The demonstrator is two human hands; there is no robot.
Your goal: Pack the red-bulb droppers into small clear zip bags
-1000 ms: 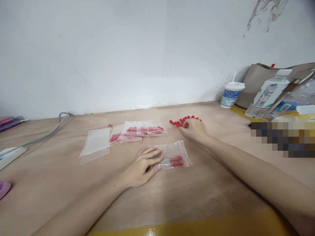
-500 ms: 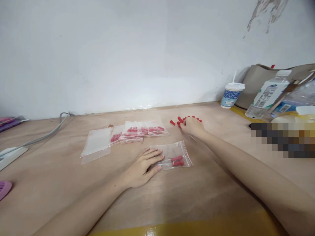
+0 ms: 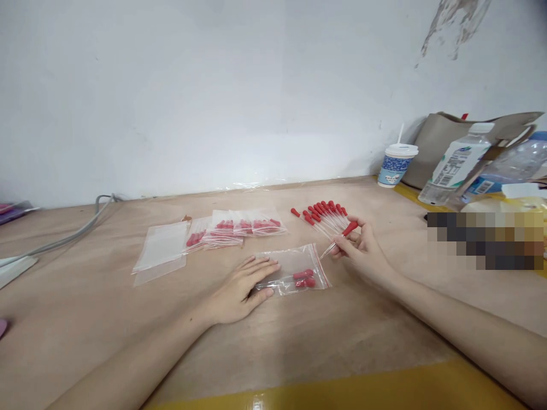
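Note:
My left hand [image 3: 243,287] lies flat on the closed end of a clear zip bag [image 3: 282,262], fingers spread. Inside that bag are red-bulbed droppers [image 3: 304,279], their bulbs near the zip end. My right hand [image 3: 361,247] pinches one glass dropper [image 3: 350,229] with a red rubber bulb; its glass tip points down and left, close to the bag's mouth. Behind it lies a fanned pile of several more droppers [image 3: 327,209], bulbs toward the wall. Filled zip bags [image 3: 231,228] overlap to the left of the pile.
Flat, unfilled zip bags [image 3: 162,247] lie farther left, near a grey cable [image 3: 81,232]. At the right stand a paper cup [image 3: 396,166] with a straw, a plastic bottle [image 3: 455,165] and a grey bag [image 3: 431,136]. Yellow tape [image 3: 342,390] runs along the front edge.
My right hand has come back from the pile toward the bag, now with a dropper in its fingers. My left hand stays on the bag. The view has shifted slightly.

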